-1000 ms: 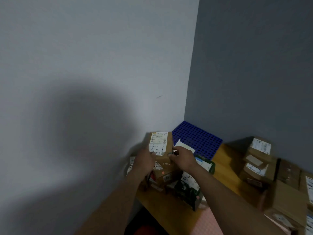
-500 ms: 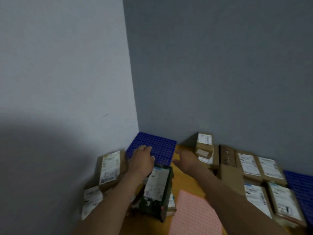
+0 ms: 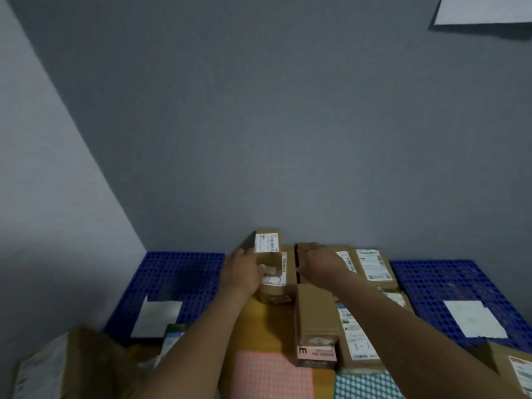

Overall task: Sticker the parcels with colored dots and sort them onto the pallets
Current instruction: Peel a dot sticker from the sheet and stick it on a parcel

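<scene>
Two small brown parcels stood stacked at the far middle of the scene against the grey wall [image 3: 288, 139], the top parcel [image 3: 267, 242] showing a white label and the lower parcel [image 3: 275, 283] under it. The left hand [image 3: 241, 272] lay against the left side of this stack with its thumb across the lower parcel's front. The fingers were hidden behind the boxes, so I cannot tell whether the grip was closed. The right hand [image 3: 321, 262] reached palm down, fingers stretched forward and apart, onto the flat parcels [image 3: 374, 264] just right of the stack.

Nearer, a long box [image 3: 315, 315] with a pink end label lay beside a labelled parcel [image 3: 355, 338]. All of these sat on a yellow surface [image 3: 264, 323] between two blue pallets. The left pallet [image 3: 178, 272] and the right pallet [image 3: 449, 280] each carried a white sheet, one [image 3: 158, 318] on the left and one [image 3: 475, 318] on the right.

At the near edge lay a pink sticker sheet [image 3: 272, 375] and, to its right, a teal sticker sheet [image 3: 365, 387]. A large parcel [image 3: 86, 367] stood near left and another corner parcel [image 3: 512, 367] near right. A white paper [image 3: 483, 10] hung high on the wall.
</scene>
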